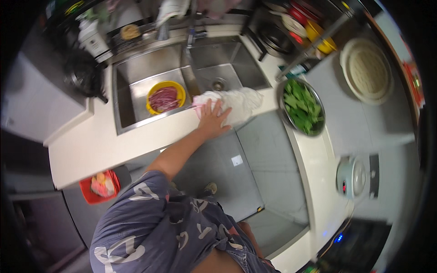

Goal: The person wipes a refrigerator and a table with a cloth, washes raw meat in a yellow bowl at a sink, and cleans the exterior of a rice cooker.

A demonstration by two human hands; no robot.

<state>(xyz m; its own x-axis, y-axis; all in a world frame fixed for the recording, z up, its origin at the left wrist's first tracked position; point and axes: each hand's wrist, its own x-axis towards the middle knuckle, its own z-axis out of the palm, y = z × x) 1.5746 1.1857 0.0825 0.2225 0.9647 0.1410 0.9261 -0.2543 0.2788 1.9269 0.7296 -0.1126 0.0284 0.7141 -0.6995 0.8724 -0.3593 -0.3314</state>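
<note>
My left hand [213, 117] lies palm down with fingers spread on a bunched white cloth [242, 102] with pink edging. The cloth rests on the front rim of the double stainless-steel sink [146, 73] and the pale countertop [109, 152]. Left of the hand, in the left basin, stands a yellow plastic bowl [150, 110] of reddish-purple strips, apparently sliced raw meat [165, 99]. To the right, a metal bowl [285, 117] holds green leafy vegetables [302, 105] on the counter corner. My right hand is out of view.
A faucet [191, 37] rises behind the sink. A black kettle-like vessel [83, 73] stands at left. At right are a round cream basket [367, 70], a pale-blue rice cooker [351, 177] and a black cooktop [358, 242]. A red container [87, 194] sits below the counter edge.
</note>
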